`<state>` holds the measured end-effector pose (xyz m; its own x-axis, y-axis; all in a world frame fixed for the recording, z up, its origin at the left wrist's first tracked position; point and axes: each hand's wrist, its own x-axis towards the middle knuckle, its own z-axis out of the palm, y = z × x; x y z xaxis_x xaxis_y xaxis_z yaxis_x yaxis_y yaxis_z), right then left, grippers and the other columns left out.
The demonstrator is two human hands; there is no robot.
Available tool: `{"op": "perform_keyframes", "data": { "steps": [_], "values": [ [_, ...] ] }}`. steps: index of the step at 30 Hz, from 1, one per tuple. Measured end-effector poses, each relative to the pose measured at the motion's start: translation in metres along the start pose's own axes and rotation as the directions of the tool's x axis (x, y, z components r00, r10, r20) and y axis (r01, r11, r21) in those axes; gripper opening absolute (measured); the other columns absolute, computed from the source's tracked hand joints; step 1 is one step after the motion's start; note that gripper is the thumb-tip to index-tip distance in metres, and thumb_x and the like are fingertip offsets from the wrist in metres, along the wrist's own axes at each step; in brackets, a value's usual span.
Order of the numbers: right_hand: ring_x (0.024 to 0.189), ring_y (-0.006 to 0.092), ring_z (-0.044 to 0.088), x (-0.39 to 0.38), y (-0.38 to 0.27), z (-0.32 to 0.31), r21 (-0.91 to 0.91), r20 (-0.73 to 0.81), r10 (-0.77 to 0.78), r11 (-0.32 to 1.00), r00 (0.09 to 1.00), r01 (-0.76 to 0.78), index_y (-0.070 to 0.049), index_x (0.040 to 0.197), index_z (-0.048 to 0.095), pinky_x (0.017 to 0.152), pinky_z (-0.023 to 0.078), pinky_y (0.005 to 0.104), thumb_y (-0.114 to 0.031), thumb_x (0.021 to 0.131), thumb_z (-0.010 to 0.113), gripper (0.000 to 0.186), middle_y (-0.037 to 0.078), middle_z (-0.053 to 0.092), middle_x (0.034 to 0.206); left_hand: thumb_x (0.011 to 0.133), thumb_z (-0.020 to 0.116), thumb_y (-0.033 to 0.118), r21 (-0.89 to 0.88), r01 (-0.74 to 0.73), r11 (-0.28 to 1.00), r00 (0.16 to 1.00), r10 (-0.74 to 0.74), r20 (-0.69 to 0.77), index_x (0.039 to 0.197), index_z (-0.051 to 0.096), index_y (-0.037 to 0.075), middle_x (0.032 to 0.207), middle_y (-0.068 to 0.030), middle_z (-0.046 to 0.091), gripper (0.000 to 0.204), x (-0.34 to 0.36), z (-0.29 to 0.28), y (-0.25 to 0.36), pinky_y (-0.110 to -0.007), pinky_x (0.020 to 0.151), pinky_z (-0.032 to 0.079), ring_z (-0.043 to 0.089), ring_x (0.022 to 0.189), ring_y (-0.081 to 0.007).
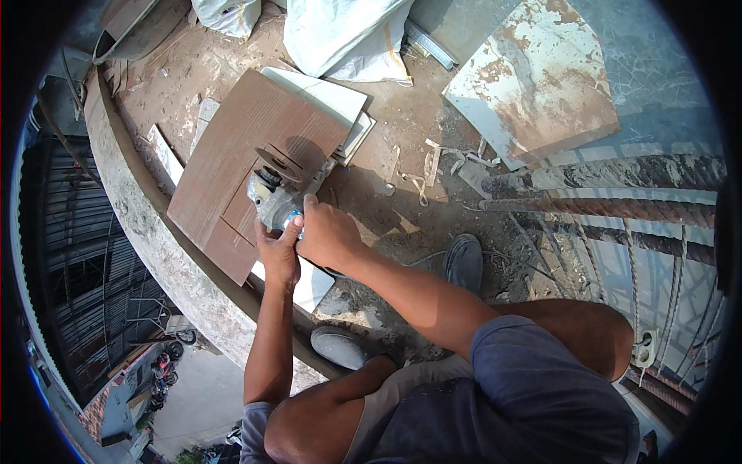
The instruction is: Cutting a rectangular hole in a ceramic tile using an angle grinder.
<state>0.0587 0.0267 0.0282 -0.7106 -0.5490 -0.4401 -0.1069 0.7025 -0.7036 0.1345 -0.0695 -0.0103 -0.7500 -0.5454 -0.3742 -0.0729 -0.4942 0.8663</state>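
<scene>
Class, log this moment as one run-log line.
left hand: holding angle grinder | right hand: also holding it | cutting disc: over brown tile | contact: unclear

dark blue shirt (510, 417) with short sleeves (533, 356), pale grey-beige shorts (386, 387), dusty grey round-toed shoes (464, 263)

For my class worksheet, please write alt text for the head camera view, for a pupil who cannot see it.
A left hand and right hand together grip a grinder, its disc over a large brown panel. White sacks lie beyond on dusty ground, and rusty bars run along the right.
</scene>
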Motion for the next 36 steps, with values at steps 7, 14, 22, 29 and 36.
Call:
{"op": "perform_keyframes", "data": {
  "steps": [7, 14, 22, 29, 36],
  "values": [
    [0.094, 0.0443, 0.064, 0.000, -0.003, -0.003, 0.027, 0.040, 0.030, 0.999, 0.999, -0.031, 0.007, 0.110, 0.048, 0.081, 0.053, 0.0499, -0.015, 0.073, 0.067, 0.047, 0.029, 0.065, 0.096, 0.078, 0.080, 0.008, 0.044, -0.004, 0.999, 1.000, 0.005, -0.025, 0.128, 0.041, 0.001, 0.112, -0.0148, 0.060, 0.064, 0.001, -0.003, 0.001, -0.036, 0.083, 0.052, 0.061, 0.099, -0.0237],
    [0.096, 0.0418, 0.064, 0.006, 0.006, -0.008, -0.031, 0.016, 0.082, 0.996, 0.996, -0.082, 0.005, 0.108, 0.049, 0.083, 0.053, 0.0476, -0.015, 0.073, 0.068, 0.045, 0.027, 0.065, 0.098, 0.079, 0.079, 0.010, 0.112, 0.082, 0.990, 0.997, -0.082, -0.004, 0.131, 0.040, 0.001, 0.114, -0.0169, 0.060, 0.066, 0.009, 0.008, -0.002, -0.036, 0.084, 0.052, 0.061, 0.100, -0.0241],
    [0.098, 0.0419, 0.064, 0.005, 0.006, -0.007, -0.036, 0.018, 0.090, 0.995, 0.996, -0.090, 0.005, 0.108, 0.049, 0.083, 0.053, 0.0484, -0.013, 0.074, 0.066, 0.042, 0.028, 0.065, 0.100, 0.079, 0.080, 0.012, 0.055, 0.065, 0.996, 0.998, -0.066, 0.008, 0.130, 0.040, 0.000, 0.114, -0.0188, 0.060, 0.066, 0.006, 0.013, -0.003, -0.036, 0.083, 0.053, 0.062, 0.100, -0.0255],
    [0.098, 0.0421, 0.064, 0.005, 0.006, -0.004, -0.042, 0.025, 0.093, 0.995, 0.995, -0.092, 0.005, 0.107, 0.049, 0.083, 0.053, 0.0481, -0.013, 0.074, 0.065, 0.041, 0.028, 0.064, 0.100, 0.077, 0.081, 0.007, 0.037, 0.066, 0.997, 0.998, -0.065, -0.023, 0.128, 0.039, -0.001, 0.111, -0.0192, 0.061, 0.067, 0.006, 0.009, -0.005, -0.034, 0.077, 0.055, 0.063, 0.096, -0.0250],
    [0.099, 0.0420, 0.064, 0.005, 0.006, -0.004, -0.062, 0.041, 0.094, 0.994, 0.995, -0.091, 0.005, 0.107, 0.049, 0.083, 0.053, 0.0477, -0.014, 0.073, 0.066, 0.043, 0.028, 0.064, 0.101, 0.077, 0.081, 0.007, 0.028, 0.049, 0.998, 0.999, -0.049, -0.012, 0.128, 0.039, -0.002, 0.110, -0.0185, 0.061, 0.066, 0.007, 0.007, -0.008, -0.034, 0.076, 0.055, 0.063, 0.095, -0.0247]
  ]
}}
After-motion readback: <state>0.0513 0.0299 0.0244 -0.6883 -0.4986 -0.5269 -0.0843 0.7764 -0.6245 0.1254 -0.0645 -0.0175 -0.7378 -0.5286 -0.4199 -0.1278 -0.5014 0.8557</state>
